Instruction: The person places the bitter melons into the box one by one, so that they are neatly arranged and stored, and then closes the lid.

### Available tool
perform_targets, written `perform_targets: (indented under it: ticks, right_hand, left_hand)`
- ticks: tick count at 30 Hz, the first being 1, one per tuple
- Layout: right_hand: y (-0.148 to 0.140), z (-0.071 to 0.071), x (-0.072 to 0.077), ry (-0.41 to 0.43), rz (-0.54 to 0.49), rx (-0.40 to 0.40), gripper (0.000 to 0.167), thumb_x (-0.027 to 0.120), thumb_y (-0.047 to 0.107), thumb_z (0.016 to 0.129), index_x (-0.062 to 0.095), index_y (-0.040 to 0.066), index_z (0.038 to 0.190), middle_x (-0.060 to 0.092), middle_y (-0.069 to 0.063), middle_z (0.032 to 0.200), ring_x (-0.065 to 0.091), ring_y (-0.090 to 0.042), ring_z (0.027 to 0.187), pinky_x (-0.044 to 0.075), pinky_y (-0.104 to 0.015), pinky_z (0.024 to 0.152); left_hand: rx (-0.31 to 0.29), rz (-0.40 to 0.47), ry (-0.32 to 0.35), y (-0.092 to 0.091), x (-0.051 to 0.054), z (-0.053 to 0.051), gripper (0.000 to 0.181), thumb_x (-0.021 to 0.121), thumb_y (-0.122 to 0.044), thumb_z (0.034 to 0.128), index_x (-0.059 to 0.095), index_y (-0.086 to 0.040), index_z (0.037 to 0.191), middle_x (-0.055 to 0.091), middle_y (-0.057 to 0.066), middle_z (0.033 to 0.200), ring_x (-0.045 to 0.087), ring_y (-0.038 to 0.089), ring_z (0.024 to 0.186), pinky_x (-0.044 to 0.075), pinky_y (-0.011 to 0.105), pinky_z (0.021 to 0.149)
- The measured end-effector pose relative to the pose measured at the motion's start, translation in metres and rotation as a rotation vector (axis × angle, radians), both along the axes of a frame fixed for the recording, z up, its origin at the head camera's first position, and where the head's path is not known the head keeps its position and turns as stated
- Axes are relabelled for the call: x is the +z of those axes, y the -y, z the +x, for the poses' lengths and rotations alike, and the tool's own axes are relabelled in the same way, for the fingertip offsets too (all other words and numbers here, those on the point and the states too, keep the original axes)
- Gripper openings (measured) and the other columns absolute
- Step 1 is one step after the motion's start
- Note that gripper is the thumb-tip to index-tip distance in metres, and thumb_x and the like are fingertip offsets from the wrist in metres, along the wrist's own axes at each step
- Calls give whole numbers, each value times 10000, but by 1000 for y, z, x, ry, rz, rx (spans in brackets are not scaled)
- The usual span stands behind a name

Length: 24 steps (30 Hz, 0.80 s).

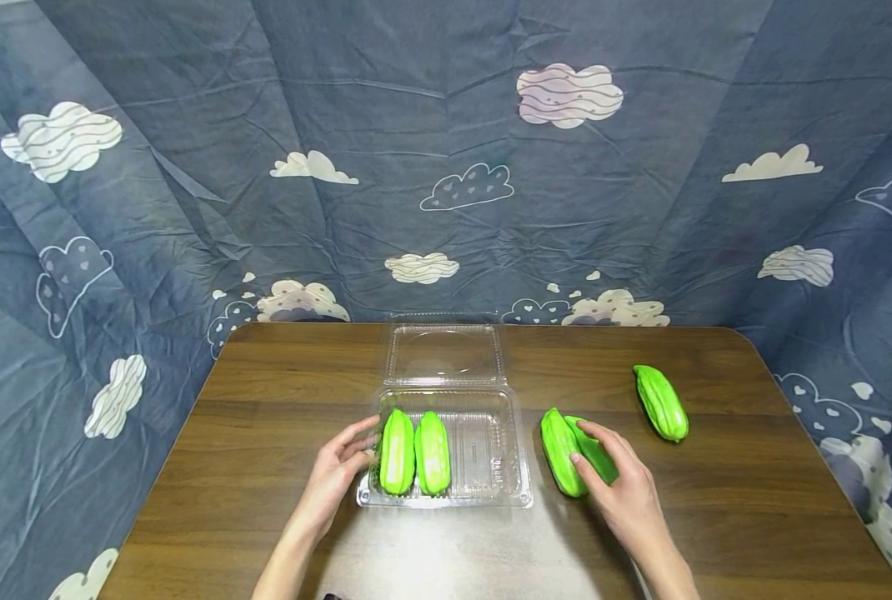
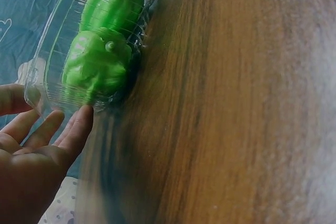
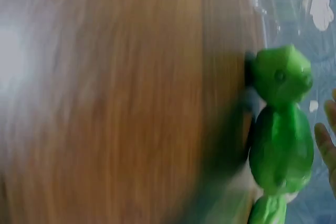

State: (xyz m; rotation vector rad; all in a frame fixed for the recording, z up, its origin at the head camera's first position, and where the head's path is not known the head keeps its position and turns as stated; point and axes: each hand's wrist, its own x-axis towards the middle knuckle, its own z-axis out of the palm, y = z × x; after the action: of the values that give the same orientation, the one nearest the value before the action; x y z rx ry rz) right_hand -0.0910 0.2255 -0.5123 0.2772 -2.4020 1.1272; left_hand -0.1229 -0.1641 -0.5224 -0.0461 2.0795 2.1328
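Green fruits (image 1: 397, 454), loose hands

My left hand (image 1: 338, 460), fingers relaxed, is at the left edge of the clear container (image 1: 483, 450), where two fruits lie. My right hand (image 1: 628, 493), released and spread, is just beside two more (image 1: 558, 454) on the counter (image 1: 266, 400); a fifth (image 1: 662, 404) lies farther right.

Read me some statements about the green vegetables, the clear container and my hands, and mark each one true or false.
1. Two green vegetables lie side by side in the clear container. True.
2. The container is closed. False: its lid is open, folded back away from you.
3. Your left hand is at the container's left side. True.
4. Nothing green lies outside the container. False: your right hand is at two more vegetables to its right.
5. A fifth vegetable lies apart, farther right on the table. True.
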Motion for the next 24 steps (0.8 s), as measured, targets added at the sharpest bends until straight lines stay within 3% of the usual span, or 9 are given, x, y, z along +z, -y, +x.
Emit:
perform_targets:
  ticks: [3, 8, 12, 16, 24]
  right_hand:
    - [-8, 1, -2, 5, 11, -21, 534, 779, -49, 774, 629, 66, 1272, 639, -100, 1196, 491, 12, 1163, 307, -76, 987]
    - [-17, 2, -5, 91, 50, -57, 533, 782, 22, 801, 607, 83, 1301, 611, -106, 1252, 522, -186, 1176, 269, -71, 985]
    - [-21, 2, -8, 179, 96, -82, 506, 754, 118, 860, 573, 86, 1331, 574, -127, 1306, 503, -326, 1211, 363, -298, 1025]
    - [-24, 2, -10, 224, 100, -93, 479, 718, 158, 898, 553, 62, 1338, 555, -174, 1317, 485, -399, 1233, 395, -573, 952]
    - [-30, 2, -13, 372, 128, -118, 533, 652, 248, 947, 469, 46, 1405, 528, -266, 1331, 478, -490, 1211, 398, -626, 920]
  left_hand:
    - [4, 0, 0, 0, 0, 0, 546, 591, 60, 856, 537, -44, 1389, 521, 181, 1402, 517, 330, 1257, 484, 283, 938]
    - [9, 7, -4, 0, 0, 1, 541, 591, 63, 857, 541, -42, 1385, 531, 188, 1389, 522, 329, 1251, 486, 276, 933]
    - [12, 8, -4, 0, -1, 1, 531, 584, 75, 859, 551, -42, 1376, 548, 182, 1371, 530, 324, 1242, 485, 281, 937]
    - [15, 2, -2, 0, -2, 1, 531, 589, 69, 858, 554, -49, 1375, 572, 181, 1340, 534, 314, 1238, 479, 275, 942]
    - [14, 5, 1, -1, -2, 0, 533, 579, 75, 862, 546, -42, 1381, 553, 185, 1365, 528, 323, 1246, 486, 285, 939]
